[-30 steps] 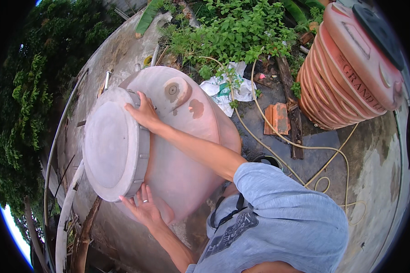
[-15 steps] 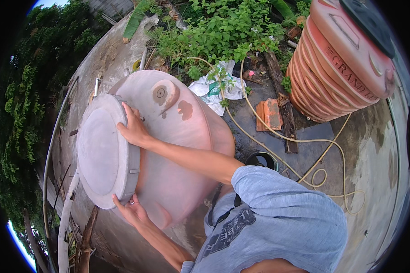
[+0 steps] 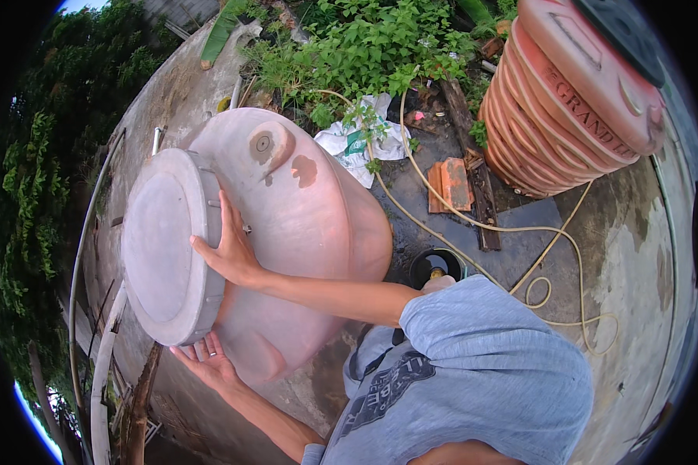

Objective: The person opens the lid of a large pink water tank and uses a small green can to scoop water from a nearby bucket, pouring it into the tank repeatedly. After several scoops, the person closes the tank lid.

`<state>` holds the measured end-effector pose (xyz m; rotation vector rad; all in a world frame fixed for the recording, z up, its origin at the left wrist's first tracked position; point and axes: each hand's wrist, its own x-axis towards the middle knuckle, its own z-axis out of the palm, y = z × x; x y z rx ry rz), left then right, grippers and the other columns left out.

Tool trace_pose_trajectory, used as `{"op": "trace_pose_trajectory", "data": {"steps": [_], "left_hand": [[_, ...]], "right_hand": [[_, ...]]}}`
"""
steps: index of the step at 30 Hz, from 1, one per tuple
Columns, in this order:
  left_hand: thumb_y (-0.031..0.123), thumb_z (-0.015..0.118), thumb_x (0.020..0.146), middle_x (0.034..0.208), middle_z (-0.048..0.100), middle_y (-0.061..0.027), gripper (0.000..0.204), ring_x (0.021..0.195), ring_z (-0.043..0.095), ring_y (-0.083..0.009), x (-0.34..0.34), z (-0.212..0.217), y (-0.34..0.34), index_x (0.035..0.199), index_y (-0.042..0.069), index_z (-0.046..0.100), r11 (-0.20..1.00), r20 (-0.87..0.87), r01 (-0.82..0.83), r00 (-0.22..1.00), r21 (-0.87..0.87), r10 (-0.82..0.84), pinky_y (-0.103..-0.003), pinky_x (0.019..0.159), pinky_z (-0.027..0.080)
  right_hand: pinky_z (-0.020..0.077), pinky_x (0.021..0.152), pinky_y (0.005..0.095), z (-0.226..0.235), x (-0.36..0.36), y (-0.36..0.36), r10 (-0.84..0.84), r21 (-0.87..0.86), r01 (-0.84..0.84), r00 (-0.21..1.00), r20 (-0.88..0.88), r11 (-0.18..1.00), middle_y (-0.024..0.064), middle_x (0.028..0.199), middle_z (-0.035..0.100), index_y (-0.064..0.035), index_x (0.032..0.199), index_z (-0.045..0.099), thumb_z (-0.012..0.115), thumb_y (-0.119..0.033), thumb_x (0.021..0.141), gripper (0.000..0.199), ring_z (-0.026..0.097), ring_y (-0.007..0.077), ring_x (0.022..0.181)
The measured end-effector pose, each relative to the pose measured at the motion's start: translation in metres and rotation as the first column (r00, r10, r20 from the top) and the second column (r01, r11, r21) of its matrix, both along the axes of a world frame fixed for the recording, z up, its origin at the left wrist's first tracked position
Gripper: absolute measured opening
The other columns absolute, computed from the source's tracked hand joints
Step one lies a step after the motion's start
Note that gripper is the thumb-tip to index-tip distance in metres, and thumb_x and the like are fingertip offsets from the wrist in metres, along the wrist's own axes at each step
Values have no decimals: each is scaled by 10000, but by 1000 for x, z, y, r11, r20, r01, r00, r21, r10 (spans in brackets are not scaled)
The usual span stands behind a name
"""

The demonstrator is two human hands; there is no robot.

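A large round grey lid (image 3: 159, 248) with a ribbed rim sits on a pinkish plastic tank (image 3: 310, 248) that lies on its side. My right hand (image 3: 234, 246) grips the lid's right edge, its thumb on the flat face and its fingers stretched along the rim. Under the lid's lower edge is my left hand (image 3: 213, 364), palm up and fingers extended, the fingertips at the rim. A ring shows on one of its fingers. The far side of the lid's rim is hidden.
An orange ribbed tank (image 3: 566, 101) stands at the back right. A pale hose (image 3: 512, 229) loops over the wet concrete. Nearby are a black bucket (image 3: 417, 267), orange blocks (image 3: 450, 184), a wooden beam (image 3: 485, 205) and a white sack (image 3: 349, 147). Pipes (image 3: 105, 372) run along the left.
My right hand has shifted down along the lid's rim, and my left hand leftward under it, its fingers straighter. The view has moved slightly. A pale shape now shows beside the bucket.
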<state>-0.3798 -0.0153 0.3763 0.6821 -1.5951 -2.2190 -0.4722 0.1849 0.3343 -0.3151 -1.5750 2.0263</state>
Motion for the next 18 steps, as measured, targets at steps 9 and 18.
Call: {"op": "trace_pose_trajectory", "data": {"steps": [9,18], "left_hand": [[416,765,889,1492,363,-209,852,1294,459,-305,-40,-15,-27,1488,-28,354,996,43,70,997,-60,-67,-447,1014,511],[277,782,896,1482,326,-222,782,1329,431,-351,-19,2,102,1488,12,347,946,-132,106,989,307,-68,-497,1111,502]], "right_hand": [[294,1184,485,-4,-52,-1,-111,15,111,994,-1,994,295,1542,275,41,1571,162,651,-213,889,877,313,434,1438],[357,1154,413,16,-126,79,170,-140,-145,966,192,980,233,1485,460,13,1542,307,680,-372,864,864,448,355,1380]]}}
